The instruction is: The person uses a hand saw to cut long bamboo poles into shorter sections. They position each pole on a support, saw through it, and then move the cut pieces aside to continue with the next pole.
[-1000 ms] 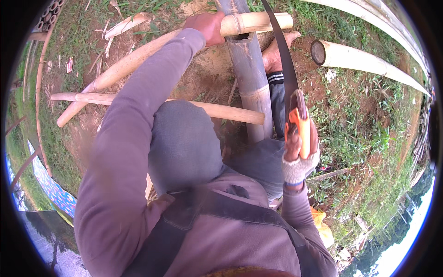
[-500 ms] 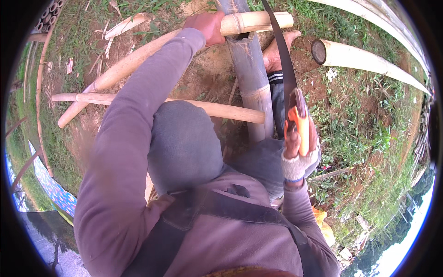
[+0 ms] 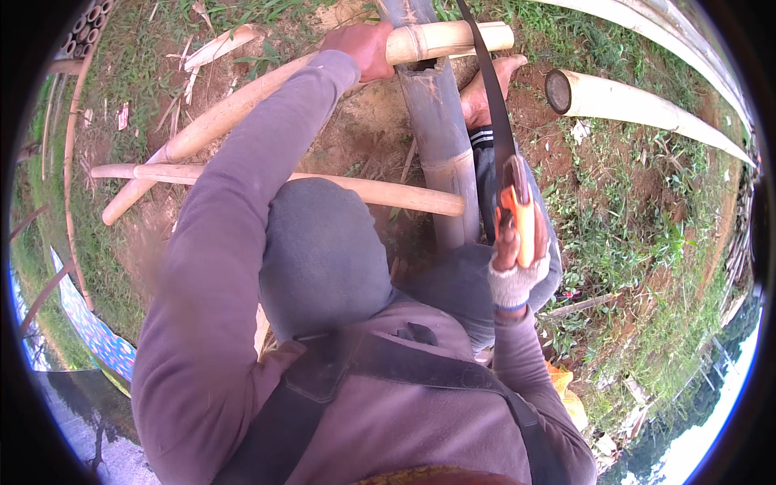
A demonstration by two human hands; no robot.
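My left hand (image 3: pixel 360 50) is closed around a pale bamboo pole (image 3: pixel 449 40), just left of where it crosses a thick grey bamboo stem (image 3: pixel 440 121). The pole slants from the lower left up to the top middle. In my right hand (image 3: pixel 519 263), which wears a partly fingerless whitish glove, is a hand saw (image 3: pixel 501 121) with an orange handle. Its long dark blade points away from me and lies across the pole near its right end. A thinner bamboo piece (image 3: pixel 388 192) rests across the grey stem, nearer to me.
My bare foot (image 3: pixel 485 89) is close beside the grey stem, below the pole's right end. Another thick bamboo pole (image 3: pixel 622 101) extends off to the right. Cut bamboo tubes (image 3: pixel 87 32) are stacked far left. Dry husks (image 3: pixel 222 44) lie on the grassy soil.
My right hand and the saw handle have moved slightly left and upright, with the blade shifting a little on the pole. My left hand and the pole stay put.
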